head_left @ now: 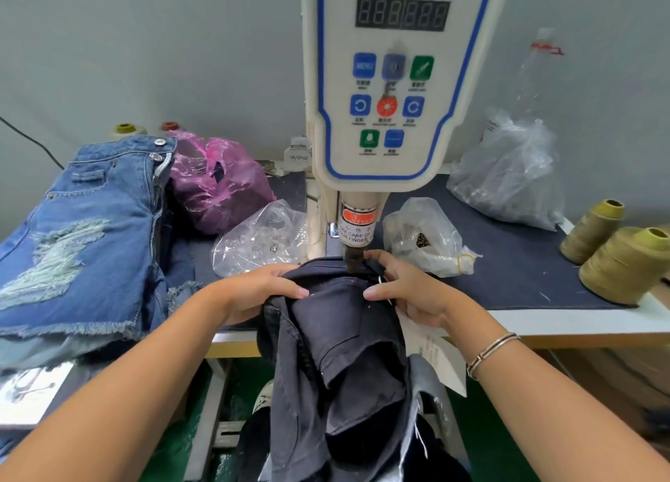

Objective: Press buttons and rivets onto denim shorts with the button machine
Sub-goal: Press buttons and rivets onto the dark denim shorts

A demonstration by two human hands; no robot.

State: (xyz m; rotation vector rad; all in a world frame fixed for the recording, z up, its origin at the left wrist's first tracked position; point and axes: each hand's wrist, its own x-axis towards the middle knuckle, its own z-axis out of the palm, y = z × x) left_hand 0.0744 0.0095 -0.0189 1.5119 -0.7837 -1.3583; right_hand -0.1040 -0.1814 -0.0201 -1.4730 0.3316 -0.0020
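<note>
A pair of dark grey denim shorts (344, 322) lies under the punch (352, 257) of the white button machine (391, 93), and hangs down over the table's front edge. My left hand (261, 289) grips the bunched fabric on the left of the punch. On the right, my right hand (406, 286) holds the waistband, its fingers curled round the cloth. A small red light dot (352, 282) shows on the fabric just in front of the punch. A white paper tag (431, 351) hangs from the shorts below my right wrist.
A stack of blue ripped denim shorts (83, 235) lies at the left. A pink plastic bag (214, 184) and clear bags of hardware (261, 238), (424, 238), (511, 177) surround the machine. Olive thread cones (623, 260) stand at the right on the dark mat (507, 264).
</note>
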